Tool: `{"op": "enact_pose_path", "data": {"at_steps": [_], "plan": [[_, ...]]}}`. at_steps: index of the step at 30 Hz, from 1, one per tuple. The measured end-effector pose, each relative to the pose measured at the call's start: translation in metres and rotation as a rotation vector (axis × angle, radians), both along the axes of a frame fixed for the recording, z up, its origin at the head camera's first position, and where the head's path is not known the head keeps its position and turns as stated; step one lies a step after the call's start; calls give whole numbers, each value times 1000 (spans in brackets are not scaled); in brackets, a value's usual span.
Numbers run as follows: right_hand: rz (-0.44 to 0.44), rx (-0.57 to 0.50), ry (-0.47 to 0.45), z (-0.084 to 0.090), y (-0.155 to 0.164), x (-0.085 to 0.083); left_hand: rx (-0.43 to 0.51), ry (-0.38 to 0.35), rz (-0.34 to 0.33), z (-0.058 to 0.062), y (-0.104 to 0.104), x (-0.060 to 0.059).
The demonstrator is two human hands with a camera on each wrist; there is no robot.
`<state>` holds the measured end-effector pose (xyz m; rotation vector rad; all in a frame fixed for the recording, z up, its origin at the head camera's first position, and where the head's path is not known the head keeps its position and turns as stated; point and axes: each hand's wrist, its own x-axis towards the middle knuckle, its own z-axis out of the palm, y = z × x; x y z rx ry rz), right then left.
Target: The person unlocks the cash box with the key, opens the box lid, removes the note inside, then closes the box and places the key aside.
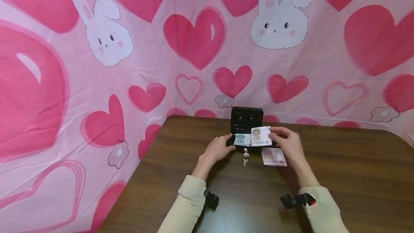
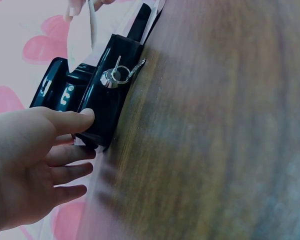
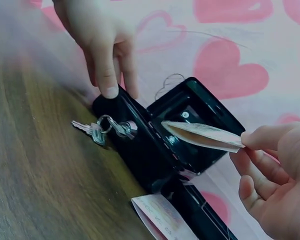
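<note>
Where the bench (image 1: 339, 175) meets the heart-and-rabbit cloth (image 1: 97, 82) at its far edge, a small black cash box (image 1: 246, 125) stands with its lid raised against that backdrop, so there is little room behind it. Bare wood lies open to either side and toward the person, and the bench's left edge drops off against the cloth.

At the box's near left corner rests the left hand (image 1: 217, 149), its grip released: the thumb presses the front wall while the other fingers lie straight beside it, as the left wrist view shows. A bunch of keys (image 3: 101, 129) hangs from the lock in the box's front face, just right of that thumb.

Over the open box, the right hand (image 1: 289, 141) pinches a banknote (image 1: 260, 136) by its right end between thumb and fingers; the note reaches leftward above the compartment, apart from the box's rim. Another greenish note (image 1: 242, 140) lies in the box beside it. On the bench, just below the right hand, lies a pink banknote (image 1: 273, 156).
</note>
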<state>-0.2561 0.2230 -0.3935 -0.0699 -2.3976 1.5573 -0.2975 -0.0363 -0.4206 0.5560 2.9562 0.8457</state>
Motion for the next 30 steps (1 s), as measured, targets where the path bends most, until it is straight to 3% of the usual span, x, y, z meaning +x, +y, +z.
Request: {"op": "enact_pose_path", "data": {"at_steps": [19, 30], "plan": [[64, -66, 71, 0, 24, -1, 7, -11, 1, 1, 0, -1], [124, -41, 12, -1, 40, 2, -15, -6, 8, 1, 0, -1]]}}
